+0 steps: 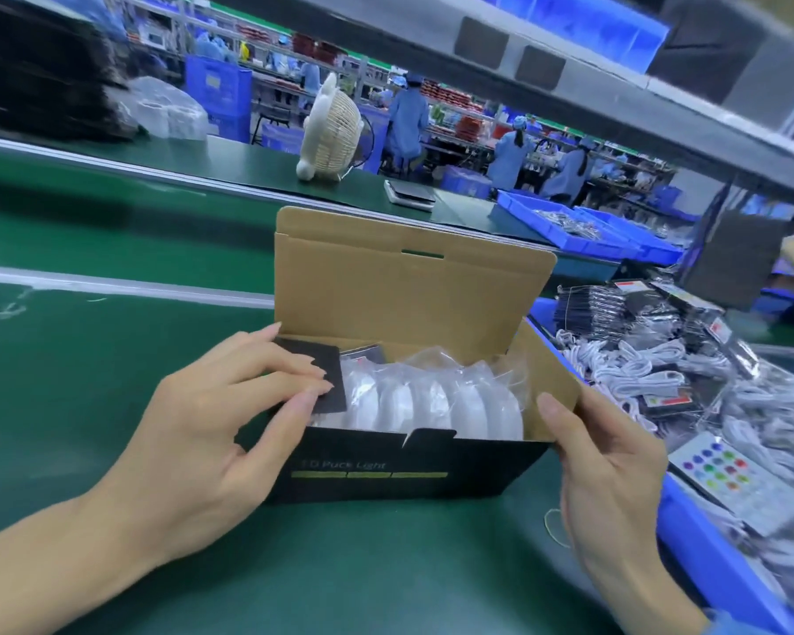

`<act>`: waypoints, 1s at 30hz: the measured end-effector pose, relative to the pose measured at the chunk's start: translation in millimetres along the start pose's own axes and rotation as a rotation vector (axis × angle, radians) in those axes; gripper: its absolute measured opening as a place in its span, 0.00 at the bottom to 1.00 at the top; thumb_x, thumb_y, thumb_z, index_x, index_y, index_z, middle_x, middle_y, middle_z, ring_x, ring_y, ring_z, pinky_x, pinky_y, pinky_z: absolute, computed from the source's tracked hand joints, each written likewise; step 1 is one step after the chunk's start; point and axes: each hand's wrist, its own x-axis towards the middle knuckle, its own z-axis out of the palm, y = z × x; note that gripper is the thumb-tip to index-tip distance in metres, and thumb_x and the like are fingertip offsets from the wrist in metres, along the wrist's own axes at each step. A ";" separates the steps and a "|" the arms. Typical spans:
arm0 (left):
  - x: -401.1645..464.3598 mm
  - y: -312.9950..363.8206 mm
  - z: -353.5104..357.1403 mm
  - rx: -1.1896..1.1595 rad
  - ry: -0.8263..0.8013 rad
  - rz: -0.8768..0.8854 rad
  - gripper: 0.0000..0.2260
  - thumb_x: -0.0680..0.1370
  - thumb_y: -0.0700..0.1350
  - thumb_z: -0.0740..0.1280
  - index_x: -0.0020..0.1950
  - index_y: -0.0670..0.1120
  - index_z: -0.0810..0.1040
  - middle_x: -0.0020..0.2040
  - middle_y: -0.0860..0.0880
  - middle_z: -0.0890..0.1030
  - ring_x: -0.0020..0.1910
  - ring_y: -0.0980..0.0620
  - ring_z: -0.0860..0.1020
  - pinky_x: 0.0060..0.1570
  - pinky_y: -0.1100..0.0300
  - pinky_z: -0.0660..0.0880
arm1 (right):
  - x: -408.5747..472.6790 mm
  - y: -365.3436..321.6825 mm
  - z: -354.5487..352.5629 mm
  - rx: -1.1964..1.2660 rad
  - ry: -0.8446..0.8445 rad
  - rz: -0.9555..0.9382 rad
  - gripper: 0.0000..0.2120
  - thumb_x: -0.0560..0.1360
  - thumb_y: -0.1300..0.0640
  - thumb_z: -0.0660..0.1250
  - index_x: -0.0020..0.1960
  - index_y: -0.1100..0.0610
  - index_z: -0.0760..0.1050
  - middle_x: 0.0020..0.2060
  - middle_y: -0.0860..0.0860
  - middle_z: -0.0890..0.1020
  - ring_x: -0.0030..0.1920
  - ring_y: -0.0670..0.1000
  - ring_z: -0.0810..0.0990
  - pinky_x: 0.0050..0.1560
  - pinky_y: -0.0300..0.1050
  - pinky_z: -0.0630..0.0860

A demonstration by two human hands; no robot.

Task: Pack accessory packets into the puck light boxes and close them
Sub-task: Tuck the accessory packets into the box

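Box (404, 469): stands on the green table (88, 382) between the two hands, lid (409, 286) open and upright at the back; the front wall is black with "Puck Light" printed.
Lights (436, 401): white pucks in clear bags, standing in a row inside the box.
Left hand (193, 428): fingers nearly straight, pressing a dark flat packet (315, 382) at the left end of the box (thumb under its lower edge).
Right hand (610, 469): thumb on the right side flap (551, 382), the other fingers behind it; it holds this end.
Bin (716, 556): blue, just right of the box, full of packets, white cables and a remote (729, 474).
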 end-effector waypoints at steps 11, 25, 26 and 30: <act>1.7 -23.5 -3.2 -0.469 -0.078 -0.268 0.43 0.71 0.53 0.67 0.81 0.65 0.47 0.80 0.64 0.59 0.78 0.61 0.60 0.73 0.58 0.64 | 46.1 2.1 4.8 -0.042 -0.366 0.018 0.18 0.68 0.57 0.77 0.54 0.42 0.76 0.54 0.38 0.78 0.59 0.44 0.77 0.53 0.33 0.75; 8.1 -2.3 -6.5 -0.464 -0.024 -0.285 0.08 0.76 0.59 0.67 0.48 0.55 0.79 0.53 0.52 0.81 0.63 0.53 0.79 0.60 0.66 0.73 | 28.6 9.2 14.6 0.157 -0.494 0.119 0.29 0.69 0.30 0.65 0.54 0.54 0.76 0.65 0.55 0.76 0.68 0.58 0.72 0.63 0.53 0.74; 8.2 -2.6 -6.8 -0.438 -0.025 -0.263 0.07 0.77 0.56 0.67 0.48 0.55 0.79 0.52 0.52 0.81 0.62 0.51 0.79 0.59 0.65 0.74 | 28.0 8.7 14.0 0.141 -0.490 0.100 0.25 0.69 0.33 0.66 0.53 0.53 0.76 0.65 0.55 0.76 0.68 0.59 0.72 0.64 0.57 0.73; 5.9 -12.1 -12.9 -0.318 -0.085 -0.123 0.10 0.77 0.50 0.69 0.55 0.48 0.80 0.57 0.49 0.81 0.60 0.46 0.80 0.60 0.52 0.76 | 23.5 9.9 8.9 0.014 -0.482 -0.007 0.12 0.70 0.51 0.67 0.53 0.50 0.77 0.63 0.53 0.78 0.67 0.59 0.73 0.61 0.52 0.74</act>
